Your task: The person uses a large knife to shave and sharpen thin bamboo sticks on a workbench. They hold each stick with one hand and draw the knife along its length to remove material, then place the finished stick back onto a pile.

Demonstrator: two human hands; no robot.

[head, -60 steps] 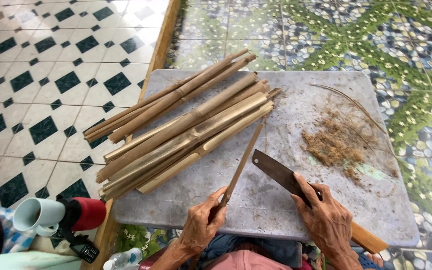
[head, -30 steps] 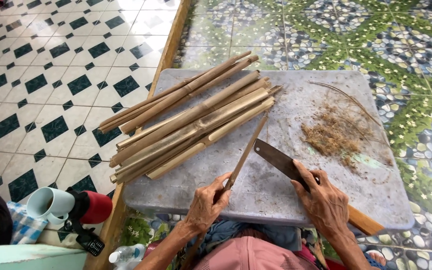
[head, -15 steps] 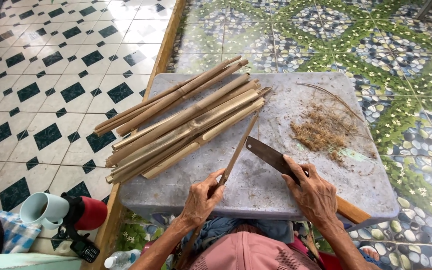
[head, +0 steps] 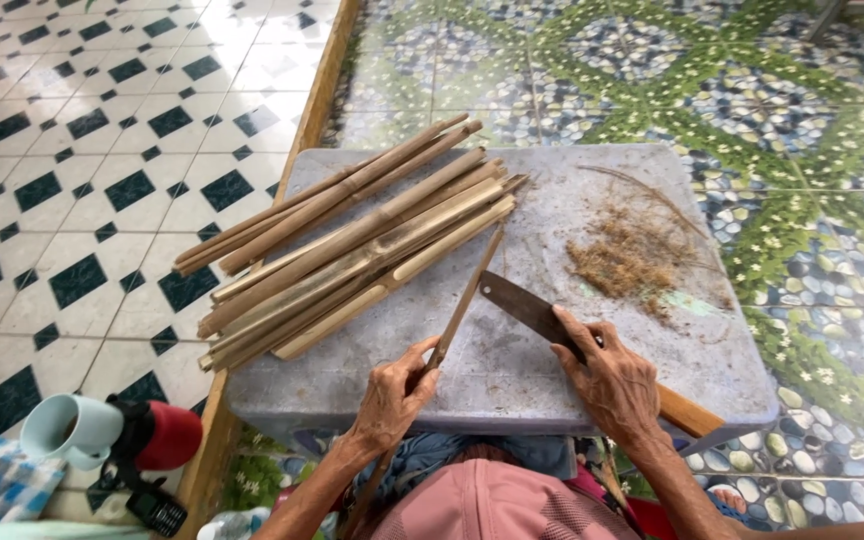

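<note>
Bamboo strip (head: 467, 300), thin, stiff and likely light, is lying slanted across the table (head: 592, 370), the left hand (head: 392, 395) pinching its near end while the right hand (head: 612, 380) is gripping a knife (head: 527, 305).

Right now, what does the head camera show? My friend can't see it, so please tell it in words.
A person's left hand holds a thin bamboo strip on a grey slab, and the right hand holds a knife beside it. A pile of bamboo sticks lies to the left and brown shavings to the right. The floor is tiled.
</note>
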